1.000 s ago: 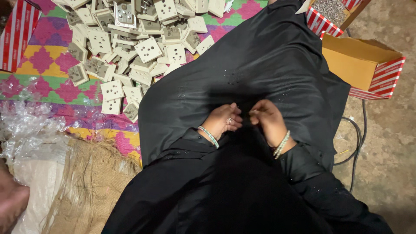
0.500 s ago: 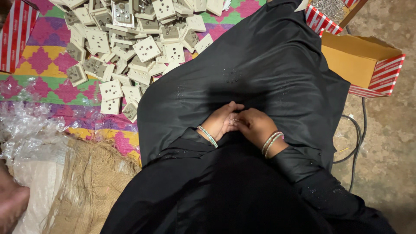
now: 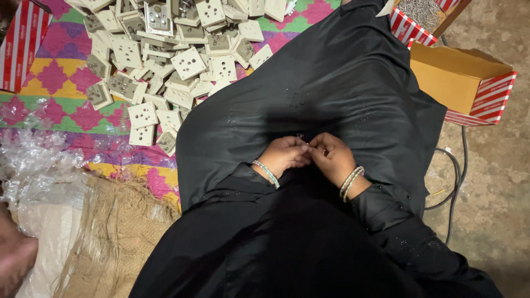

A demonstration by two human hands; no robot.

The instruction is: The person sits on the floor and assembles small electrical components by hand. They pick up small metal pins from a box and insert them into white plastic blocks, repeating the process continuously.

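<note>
I see the left hand (image 3: pixel 284 154) and right hand (image 3: pixel 333 158) meet fingertip to fingertip over the black cloth lap (image 3: pixel 331 94), pinching a tiny metal part (image 3: pixel 301 136) between them. The heap of cream square plastic socket plates (image 3: pixel 176 60) lies far left.

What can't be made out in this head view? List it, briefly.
- Head view: whatever the left hand and right hand pinch between them is too small to tell.
- Contents of the yellow carton: hidden by its walls.
- Pile of socket plates: cut off by the top edge.
</note>
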